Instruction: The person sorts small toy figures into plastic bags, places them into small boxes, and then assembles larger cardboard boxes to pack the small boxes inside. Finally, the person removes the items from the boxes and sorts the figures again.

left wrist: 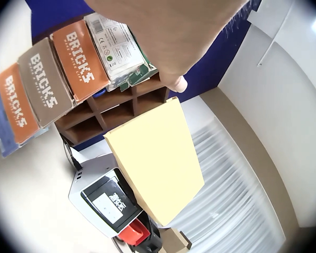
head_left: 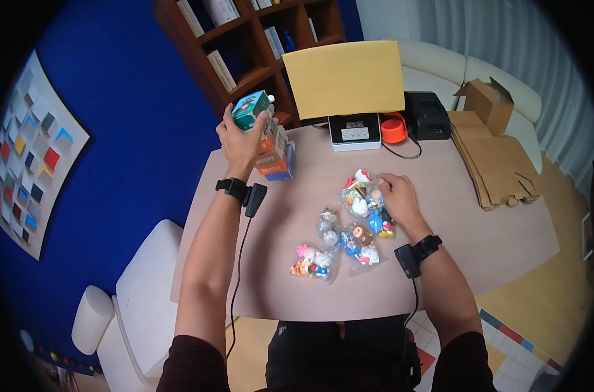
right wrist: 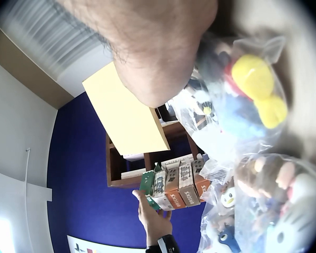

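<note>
My left hand [head_left: 240, 138] grips a small green box [head_left: 250, 110] at the top of a stack of brick-toy boxes, thumb on one side and fingers on the other. Under it, the orange box [left wrist: 80, 59], the brown box [left wrist: 46, 80], another orange box [left wrist: 18, 103] and a blue box [left wrist: 1, 124] stand piled up. My right hand [head_left: 402, 199] rests beside a clear bag of figurines [head_left: 361, 196], fingertips right at its edge. Nearer me lie more bagged figurines, including the bag with a brown-headed figure [head_left: 361, 243] and a bag with a pink-bowed figure [head_left: 314, 262].
At the back of the table stand a white-and-black device [head_left: 354, 132], a large yellow panel [head_left: 344, 80], a red round object [head_left: 393, 128] and a black machine [head_left: 427, 116]. Flattened cardboard [head_left: 489, 160] lies at the right edge. A bookshelf [head_left: 248, 49] rises behind the stack.
</note>
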A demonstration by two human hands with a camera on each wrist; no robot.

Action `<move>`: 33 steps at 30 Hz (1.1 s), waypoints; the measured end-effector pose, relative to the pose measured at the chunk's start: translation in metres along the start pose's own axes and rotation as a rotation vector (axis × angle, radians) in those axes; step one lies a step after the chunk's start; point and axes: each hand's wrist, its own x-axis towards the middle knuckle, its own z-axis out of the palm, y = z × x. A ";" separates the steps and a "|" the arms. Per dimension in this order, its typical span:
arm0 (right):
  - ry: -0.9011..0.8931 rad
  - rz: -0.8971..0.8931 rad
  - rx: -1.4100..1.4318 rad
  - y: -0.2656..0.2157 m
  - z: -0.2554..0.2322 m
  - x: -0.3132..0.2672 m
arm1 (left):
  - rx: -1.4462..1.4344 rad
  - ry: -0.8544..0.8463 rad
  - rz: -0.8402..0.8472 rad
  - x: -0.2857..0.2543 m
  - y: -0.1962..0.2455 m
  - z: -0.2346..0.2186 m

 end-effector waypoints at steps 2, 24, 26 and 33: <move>-0.001 -0.008 -0.003 0.002 0.001 0.001 | -0.036 0.005 0.016 -0.001 -0.004 -0.004; -0.167 -0.529 -0.254 -0.041 -0.003 -0.016 | -0.190 -1.057 0.609 -0.220 0.013 -0.091; -0.236 -0.538 -0.308 -0.042 -0.004 -0.017 | -0.195 -1.030 0.602 -0.221 0.017 -0.081; -0.215 -0.297 -0.324 -0.031 -0.027 -0.003 | -0.243 -1.041 0.792 -0.182 0.033 -0.020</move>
